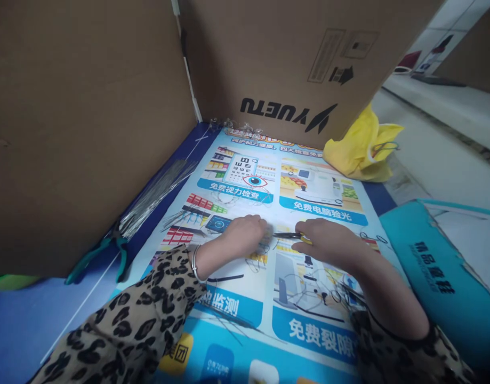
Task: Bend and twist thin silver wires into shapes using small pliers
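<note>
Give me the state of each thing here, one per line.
Left hand: fingers curled, grip unclear.
Right hand: closed around the yellow-handled tool.
Yellow-handled tool: held, tip toward left hand.
Teal-handled pliers: lying, handles spread.
Wire bundle: lying, strands roughly aligned.
Yellow bag: bunched up.
Poster: spread flat.
Cardboard: standing upright.

In the middle, the right hand (327,241) holds a pointed tool (287,235) near the left hand (247,233), and a yellow bag (360,149) sits at upper right.
</note>
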`<action>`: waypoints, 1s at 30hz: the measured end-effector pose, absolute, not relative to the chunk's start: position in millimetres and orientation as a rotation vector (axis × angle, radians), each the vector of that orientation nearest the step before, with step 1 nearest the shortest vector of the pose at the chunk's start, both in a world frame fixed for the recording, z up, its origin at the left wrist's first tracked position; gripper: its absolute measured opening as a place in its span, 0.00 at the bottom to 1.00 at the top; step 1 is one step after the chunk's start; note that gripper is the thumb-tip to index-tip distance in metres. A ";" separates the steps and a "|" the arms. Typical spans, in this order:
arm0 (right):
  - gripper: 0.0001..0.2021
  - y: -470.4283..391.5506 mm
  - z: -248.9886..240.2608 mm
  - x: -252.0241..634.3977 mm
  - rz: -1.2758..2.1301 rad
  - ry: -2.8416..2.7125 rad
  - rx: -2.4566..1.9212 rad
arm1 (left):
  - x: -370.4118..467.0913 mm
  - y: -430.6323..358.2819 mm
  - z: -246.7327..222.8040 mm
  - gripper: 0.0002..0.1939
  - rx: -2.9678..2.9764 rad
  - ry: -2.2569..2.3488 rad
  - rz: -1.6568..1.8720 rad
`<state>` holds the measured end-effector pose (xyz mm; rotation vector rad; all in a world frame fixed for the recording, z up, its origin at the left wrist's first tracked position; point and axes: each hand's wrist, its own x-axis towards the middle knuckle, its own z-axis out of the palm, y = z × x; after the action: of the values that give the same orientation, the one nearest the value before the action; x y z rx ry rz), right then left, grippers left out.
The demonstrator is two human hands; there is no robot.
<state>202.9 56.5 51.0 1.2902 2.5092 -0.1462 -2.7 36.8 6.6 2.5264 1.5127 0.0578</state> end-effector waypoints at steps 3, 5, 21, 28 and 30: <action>0.13 57.2 49.5 202.7 -0.164 2.523 1.275 | -5.6 39.6 4.2 0.09 2.500 1.511 0.110; 0.13 57.9 49.2 202.8 -0.193 2.542 1.262 | -8.7 42.6 4.0 0.08 2.413 1.534 0.195; 0.11 48.2 22.2 163.1 -1.711 2.657 2.052 | -6.7 40.9 7.5 0.05 1.738 1.561 1.049; 0.11 41.3 15.8 154.1 -2.273 2.455 2.107 | 0.1 32.1 8.6 0.04 1.800 1.561 1.051; 0.10 42.4 17.3 154.1 -2.275 2.423 2.181 | 1.0 32.4 9.2 0.05 1.679 1.504 1.078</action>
<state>154.1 42.4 17.3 2.1809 2.4231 -2.2752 1.0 32.4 9.2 1.6788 1.5045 1.0782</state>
